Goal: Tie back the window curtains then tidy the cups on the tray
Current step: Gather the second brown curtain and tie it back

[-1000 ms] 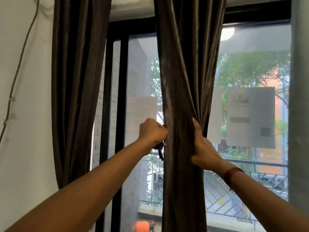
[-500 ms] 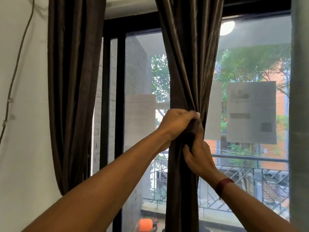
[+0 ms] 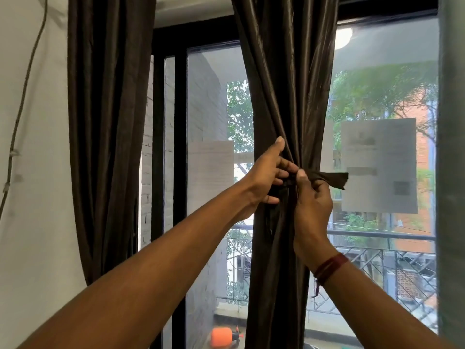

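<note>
A dark brown curtain point(image 3: 284, 79) hangs in the middle of the window, gathered into a narrow bunch at hand height. A matching brown tie-back strip point(image 3: 332, 178) wraps that bunch, and its loose end sticks out to the right. My left hand point(image 3: 266, 177) presses against the left side of the bunch, its fingers curled around the strip. My right hand point(image 3: 312, 197) pinches the strip just right of the left hand's fingers. A second brown curtain point(image 3: 108, 122) hangs loose at the left. No cups or tray are in view.
The black window frame point(image 3: 180, 147) stands between the two curtains. Paper sheets point(image 3: 377, 165) are stuck on the glass. A white wall with a thin cable point(image 3: 22, 102) is at left, a grey curtain edge point(image 3: 451, 172) at right. A balcony railing shows outside.
My hands moved from either side of the curtain to its front. The tie-back strip now wraps the bunch, with its end pulled out to the right by my right hand.
</note>
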